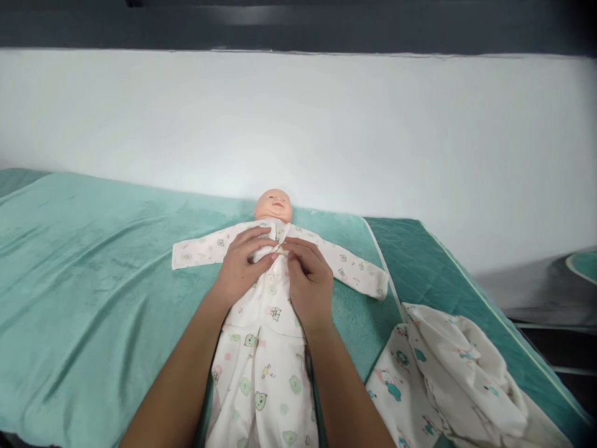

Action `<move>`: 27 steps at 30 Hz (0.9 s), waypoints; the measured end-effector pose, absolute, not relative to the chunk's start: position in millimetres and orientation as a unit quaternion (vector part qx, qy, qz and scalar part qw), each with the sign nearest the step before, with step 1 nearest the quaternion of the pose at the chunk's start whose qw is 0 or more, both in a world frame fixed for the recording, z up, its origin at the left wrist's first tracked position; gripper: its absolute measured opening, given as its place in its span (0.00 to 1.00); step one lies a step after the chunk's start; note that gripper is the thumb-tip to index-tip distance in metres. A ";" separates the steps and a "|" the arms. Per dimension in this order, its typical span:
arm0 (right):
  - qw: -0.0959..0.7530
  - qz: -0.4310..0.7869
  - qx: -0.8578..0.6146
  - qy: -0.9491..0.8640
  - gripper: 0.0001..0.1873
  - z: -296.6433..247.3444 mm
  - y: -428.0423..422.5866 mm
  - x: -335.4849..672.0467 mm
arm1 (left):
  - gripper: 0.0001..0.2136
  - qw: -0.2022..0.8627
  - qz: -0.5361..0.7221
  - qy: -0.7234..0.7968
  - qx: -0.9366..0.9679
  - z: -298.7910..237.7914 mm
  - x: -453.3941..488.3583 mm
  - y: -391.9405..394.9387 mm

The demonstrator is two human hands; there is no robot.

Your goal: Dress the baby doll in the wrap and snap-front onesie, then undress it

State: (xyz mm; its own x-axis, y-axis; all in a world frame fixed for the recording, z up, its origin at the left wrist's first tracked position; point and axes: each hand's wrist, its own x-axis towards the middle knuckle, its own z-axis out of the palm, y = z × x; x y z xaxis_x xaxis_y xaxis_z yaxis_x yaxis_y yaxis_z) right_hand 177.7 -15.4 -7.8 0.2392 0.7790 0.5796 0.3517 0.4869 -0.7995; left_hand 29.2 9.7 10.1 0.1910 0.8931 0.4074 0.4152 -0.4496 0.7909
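Note:
A baby doll lies on its back on a teal towel, dressed in a white romper printed with small bears. Its sleeves are spread out to both sides. My left hand rests on the doll's chest with its fingers pinching the left edge of the romper's front. My right hand sits right beside it, fingers closed on the other edge near the top button. Both hands meet at the placket just below the doll's neck.
A crumpled white printed cloth lies at the lower right on a quilted teal mat. A white wall rises directly behind the surface. The mat's right edge drops off to a dark floor.

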 end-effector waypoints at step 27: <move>0.607 0.231 -0.477 -0.592 0.16 -10.9 -13.5 183.3 | 0.06 0.263 0.448 0.451 0.726 11.3 29.7 7.8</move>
State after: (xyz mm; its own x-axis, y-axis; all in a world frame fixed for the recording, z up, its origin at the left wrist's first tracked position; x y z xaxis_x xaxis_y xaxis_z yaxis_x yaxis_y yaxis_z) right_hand 183.3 -13.5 -10.9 0.1929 0.8457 0.4976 0.2835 0.4374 -0.8534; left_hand 29.7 7.8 11.3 0.1927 0.8898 0.4138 0.4193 -0.4559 0.7851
